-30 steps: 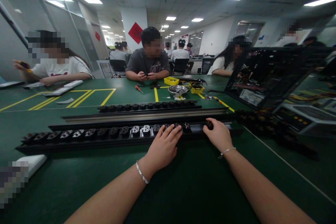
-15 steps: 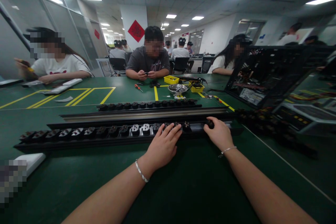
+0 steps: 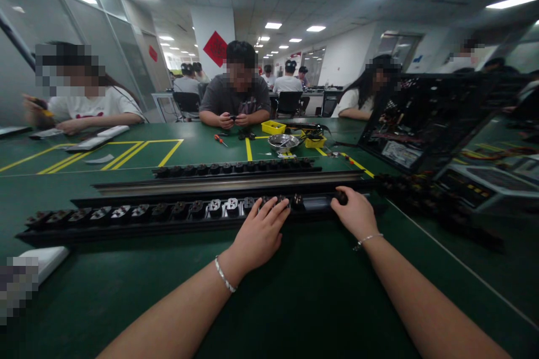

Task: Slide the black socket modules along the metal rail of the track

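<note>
Your left hand (image 3: 257, 234) lies flat on the long black socket strip (image 3: 168, 214), its fingers (image 3: 275, 208) spread over the sockets near the strip's middle and pressing down rather than closing round anything, so that grip is wide and holds nothing. Your right hand (image 3: 355, 214) sits further along the same strip, curled over a small black socket module (image 3: 340, 197) at the open stretch of the channel; the fingertips are hidden behind the knuckles, so you cannot tell whether that grip has truly closed on the part or only rests on it. The strip lies across the green worktop (image 3: 303, 291) just in front of you, running from far left to your right hand. Just behind it lies a bare metal rail (image 3: 227, 182), and behind that a second black strip (image 3: 236, 168) filled with sockets. Further back on the worktop stand a yellow tray (image 3: 273, 127) and a round metal bowl (image 3: 283, 142), with a red-handled screwdriver (image 3: 219, 139) to their left. An open black chassis (image 3: 425, 123) stands tilted at your right. Across the worktop a person in a grey shirt (image 3: 236, 102) holds something small in both hands.
</note>
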Available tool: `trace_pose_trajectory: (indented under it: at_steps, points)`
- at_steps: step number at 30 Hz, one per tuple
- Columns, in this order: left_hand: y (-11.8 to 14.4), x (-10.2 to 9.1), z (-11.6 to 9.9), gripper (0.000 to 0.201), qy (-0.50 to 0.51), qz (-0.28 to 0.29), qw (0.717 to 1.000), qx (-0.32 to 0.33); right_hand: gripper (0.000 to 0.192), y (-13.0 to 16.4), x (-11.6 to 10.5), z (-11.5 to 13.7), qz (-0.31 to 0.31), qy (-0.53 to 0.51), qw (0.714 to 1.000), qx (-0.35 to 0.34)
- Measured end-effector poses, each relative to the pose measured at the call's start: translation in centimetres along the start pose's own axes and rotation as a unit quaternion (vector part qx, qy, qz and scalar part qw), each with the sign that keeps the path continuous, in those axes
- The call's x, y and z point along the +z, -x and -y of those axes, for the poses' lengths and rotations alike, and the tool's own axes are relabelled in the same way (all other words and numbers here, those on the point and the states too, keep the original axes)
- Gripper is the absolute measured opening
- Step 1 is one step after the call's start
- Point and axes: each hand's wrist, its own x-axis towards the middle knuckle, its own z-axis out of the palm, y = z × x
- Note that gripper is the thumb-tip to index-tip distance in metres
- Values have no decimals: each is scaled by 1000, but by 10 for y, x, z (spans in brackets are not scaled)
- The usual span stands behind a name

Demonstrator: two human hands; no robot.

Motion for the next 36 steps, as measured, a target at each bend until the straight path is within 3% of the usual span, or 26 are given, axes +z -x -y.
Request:
trace_pose_trajectory:
  at_steps: [11, 21, 36]
  points:
    - [0, 0, 0, 54, -6, -3, 1000, 1, 41, 0, -2, 0, 9, 2, 1000, 6]
    - [0, -1, 0, 54, 6, -2, 1000, 1, 41, -2, 2, -8, -35, 33, 999, -15]
    - [0, 0, 0, 55, -6, 0, 1000, 0, 45, -5, -1, -14, -24, 43, 999, -7]
